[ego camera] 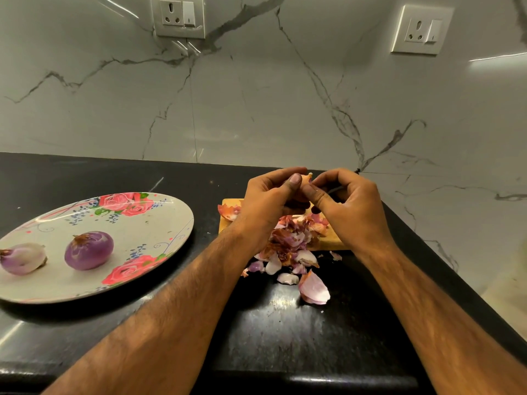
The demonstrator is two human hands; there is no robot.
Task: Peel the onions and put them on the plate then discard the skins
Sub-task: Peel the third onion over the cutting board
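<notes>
My left hand (268,201) grips a small onion (305,179) above the wooden board; only its brown tip shows between my fingers. My right hand (346,201) pinches the onion's skin at that tip with thumb and forefinger. Two peeled purple onions (89,250) (22,258) lie on the floral plate (148,223) at the left. A heap of onion skins (291,246) covers the board's near part and spills onto the black counter, with one large pale piece (315,289) nearest me.
The wooden cutting board (228,223) lies on the black counter (285,332), close to the marble wall. The counter's right edge runs diagonally past my right forearm. Two wall sockets (179,16) (422,29) sit high on the backsplash.
</notes>
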